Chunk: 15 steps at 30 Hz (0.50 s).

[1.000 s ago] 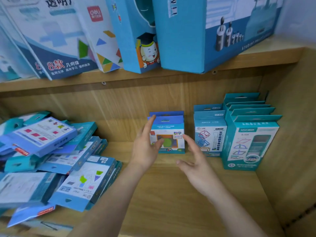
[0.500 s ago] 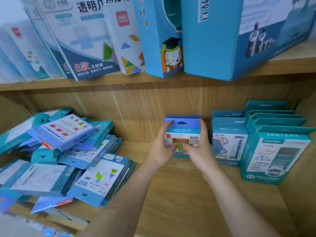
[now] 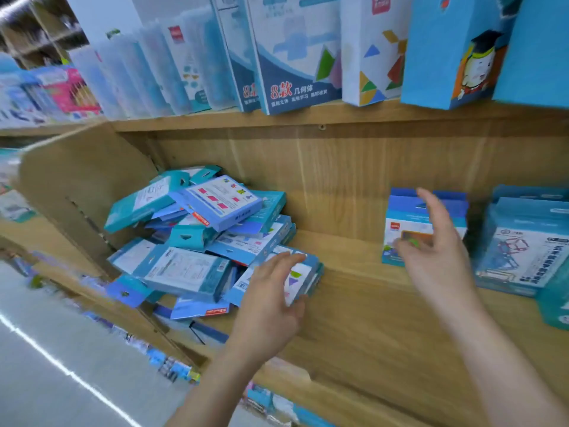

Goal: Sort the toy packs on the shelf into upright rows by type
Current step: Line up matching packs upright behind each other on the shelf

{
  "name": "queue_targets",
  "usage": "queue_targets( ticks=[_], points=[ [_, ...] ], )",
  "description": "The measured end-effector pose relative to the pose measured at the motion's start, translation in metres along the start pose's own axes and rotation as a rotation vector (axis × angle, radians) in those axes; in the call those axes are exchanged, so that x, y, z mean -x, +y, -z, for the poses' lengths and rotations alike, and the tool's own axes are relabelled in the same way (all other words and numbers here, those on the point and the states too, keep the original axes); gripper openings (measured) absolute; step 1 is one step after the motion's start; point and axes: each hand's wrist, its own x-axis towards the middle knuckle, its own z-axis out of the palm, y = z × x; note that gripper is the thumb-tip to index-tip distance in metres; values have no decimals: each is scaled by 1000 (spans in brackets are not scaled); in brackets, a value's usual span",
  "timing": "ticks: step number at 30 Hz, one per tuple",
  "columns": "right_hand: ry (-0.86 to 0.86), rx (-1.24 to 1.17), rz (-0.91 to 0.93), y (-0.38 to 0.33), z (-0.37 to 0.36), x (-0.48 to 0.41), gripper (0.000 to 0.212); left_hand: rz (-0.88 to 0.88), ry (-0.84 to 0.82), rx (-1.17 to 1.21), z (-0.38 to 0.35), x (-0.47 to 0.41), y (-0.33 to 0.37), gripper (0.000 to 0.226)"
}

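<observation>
A jumbled heap of blue and teal toy packs [image 3: 197, 238] lies at the left of the wooden shelf [image 3: 354, 303]. My left hand [image 3: 271, 300] reaches over the nearest flat pack [image 3: 300, 272] at the heap's right edge, fingers spread and touching its face. A short upright row of blue packs [image 3: 403, 217] stands against the back panel. My right hand [image 3: 437, 251] hovers in front of that row with its fingers loose and nothing in them. Further right stand upright teal packs [image 3: 523, 248] with line drawings.
Tall boxes [image 3: 292, 57] lean along the upper shelf. A wooden divider [image 3: 77, 192] closes the compartment on the left. Bare shelf board lies between the heap and the upright rows. An aisle floor [image 3: 46, 380] shows at the lower left.
Both hands have let go of the upright blue pack. My left hand has swung left onto the heap; my right hand has drawn back slightly. The view has turned to the left.
</observation>
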Motion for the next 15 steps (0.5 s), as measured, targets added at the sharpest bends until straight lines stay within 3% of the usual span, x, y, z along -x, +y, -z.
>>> queue_targets(
  ticks=[4, 6, 10, 15],
  points=[
    [-302, 43, 61, -9, -43, 40, 73, -19, -282, -343, 21, 28, -53, 77],
    [-473, 173, 128, -8, -69, 59, 75, -33, -307, -473, 22, 33, -76, 75],
    [-677, 381, 156, -7, -110, 88, 78, 29, -254, -437, 24, 29, -99, 70],
    [-721, 451, 115, -14, -127, 102, 83, 39, -232, -338, 31, 28, -108, 69]
  ],
)
